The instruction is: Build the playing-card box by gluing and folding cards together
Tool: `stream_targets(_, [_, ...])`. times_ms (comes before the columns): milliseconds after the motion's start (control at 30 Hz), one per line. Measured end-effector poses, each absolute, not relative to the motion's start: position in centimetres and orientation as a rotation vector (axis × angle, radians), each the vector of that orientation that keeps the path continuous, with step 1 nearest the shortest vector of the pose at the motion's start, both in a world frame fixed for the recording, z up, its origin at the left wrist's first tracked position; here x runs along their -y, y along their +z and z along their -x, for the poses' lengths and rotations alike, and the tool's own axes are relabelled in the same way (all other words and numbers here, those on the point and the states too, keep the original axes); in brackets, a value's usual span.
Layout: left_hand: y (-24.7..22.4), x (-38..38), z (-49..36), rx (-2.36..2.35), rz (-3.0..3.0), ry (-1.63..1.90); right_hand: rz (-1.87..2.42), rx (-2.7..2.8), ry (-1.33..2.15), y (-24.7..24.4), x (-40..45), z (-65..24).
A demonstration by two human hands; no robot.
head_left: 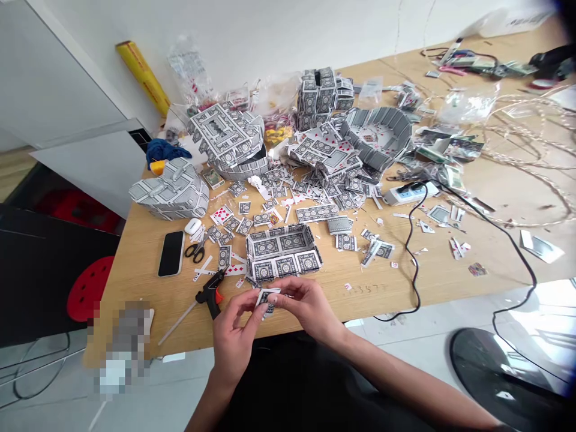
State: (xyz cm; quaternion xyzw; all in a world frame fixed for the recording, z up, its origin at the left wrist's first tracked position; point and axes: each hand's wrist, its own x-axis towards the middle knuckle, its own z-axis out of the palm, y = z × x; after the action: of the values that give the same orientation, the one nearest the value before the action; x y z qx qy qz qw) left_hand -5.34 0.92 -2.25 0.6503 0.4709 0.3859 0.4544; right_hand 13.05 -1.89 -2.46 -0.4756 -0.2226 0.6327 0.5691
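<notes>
A small piece of playing card [269,298], patterned grey and white, is pinched between both hands near the front edge of the table. My left hand [236,327] grips it from the left with thumb and fingers. From the right, my right hand [310,306] presses its thumb onto the same piece, and its far fingers are partly hidden. Just beyond stands an open box made of playing cards [283,249]. To the left of my left hand lies a black glue gun [210,294] with a glue stick [177,324] sticking out of its back.
Left are scissors [196,251], a phone [171,254] and an earbud case [193,226]. A woven card basket [173,189], a card bowl [378,135] and scattered cut cards [344,242] lie behind. A black cable [409,240] runs from a power strip [410,192] over the front edge.
</notes>
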Motion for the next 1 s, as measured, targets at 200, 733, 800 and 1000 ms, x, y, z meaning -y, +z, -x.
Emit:
stream_targets(200, [-3.5, -0.7, 5.5, -1.103, -1.687, 1.087, 1.144, 0.503, 1.472, -2.2, 1.6, -12.9])
stream_targets(733, [-2.3, -1.9, 5.7, -0.994, -2.04, 1.098, 1.09, 0.531, 1.425, -1.4, 1.2, -12.8])
stream_targets(800, [-2.1, -2.0, 5.8, -0.984, -2.055, 1.107, 1.09, 0.559, 1.401, -1.3, 1.2, -12.8])
stream_targets(1000, [-1.5, -2.0, 5.8, -0.957, -2.068, 1.108, 1.113, 0.607, 1.319, -1.1, 1.2, -12.4])
